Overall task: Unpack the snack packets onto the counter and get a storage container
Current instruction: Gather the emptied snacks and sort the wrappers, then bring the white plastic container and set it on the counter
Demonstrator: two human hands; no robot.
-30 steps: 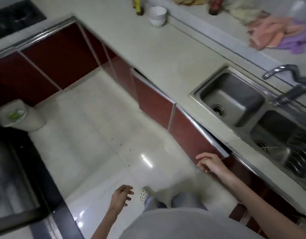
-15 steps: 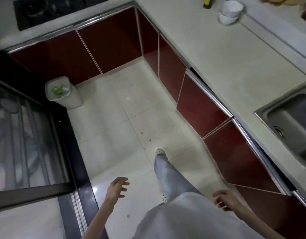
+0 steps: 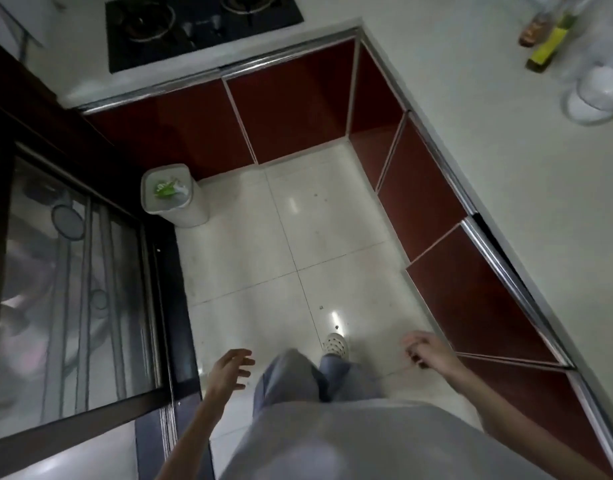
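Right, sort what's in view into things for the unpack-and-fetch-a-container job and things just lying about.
For the job:
- counter, where packets go
- left hand, empty
- right hand, empty
- no packets or container in view

Lying about:
- waste bin on the floor
- stove
- bottles
- white bowls, blurred

A black gas hob [image 3: 201,26] sits at the top of the frame. Dark red cabinet doors [image 3: 291,109] run beneath it and down the right side. A white waste bin [image 3: 173,197] holding green scraps stands on the pale tiled floor [image 3: 263,258], left of centre. Two bottles [image 3: 547,36] stand upper right.
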